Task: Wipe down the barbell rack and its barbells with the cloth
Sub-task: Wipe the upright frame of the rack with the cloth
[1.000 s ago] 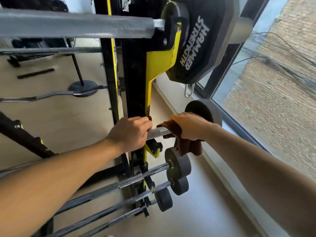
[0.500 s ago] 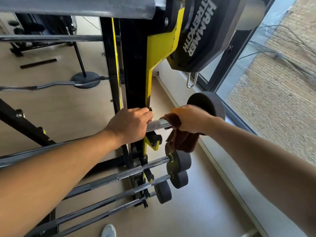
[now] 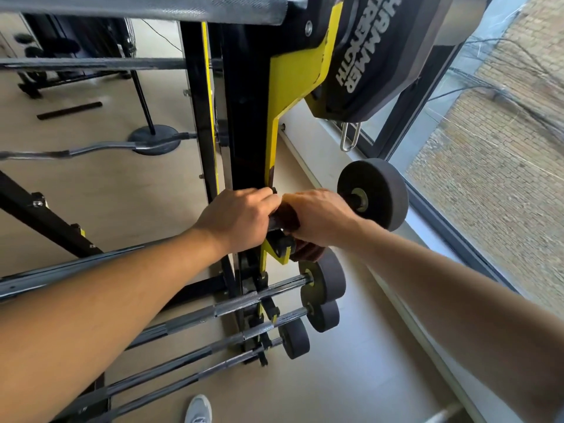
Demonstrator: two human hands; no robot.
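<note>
We see a black steel barbell rack [image 3: 244,141] with yellow, flat-cut cradle plates, one upright running down the middle of the view. The barbell [image 3: 374,198] being cleaned ends in a matte, round dark-grey weight with a brass-coloured hub; its shaft is hidden under both hands. Below it, three more bars with knurled chrome shafts and small round grey weights lie in the lower cradles [image 3: 323,283]. Above, a large black plate [image 3: 366,56] carries raised pale lettering.

The left hand [image 3: 235,218] curls over the shaft just at the upright, knuckles up, its grip closed round the bar. The right hand [image 3: 323,215] sits just beside it, almost touching, its grip closed round the cloth [image 3: 287,218], a dark reddish-brown, soft, rumpled fabric wrapped on the shaft; a fold hangs below the hand near the yellow cradle. Both forearms reach in from the lower edge.

Against the frames before, we note the right hand and cloth have slid inward along the shaft from near the weight to the left hand, baring the hub; the left hand holds its place.

A pale floor [image 3: 106,190], a curl bar [image 3: 91,149] and a window [image 3: 488,166] onto brickwork surround the rack.
</note>
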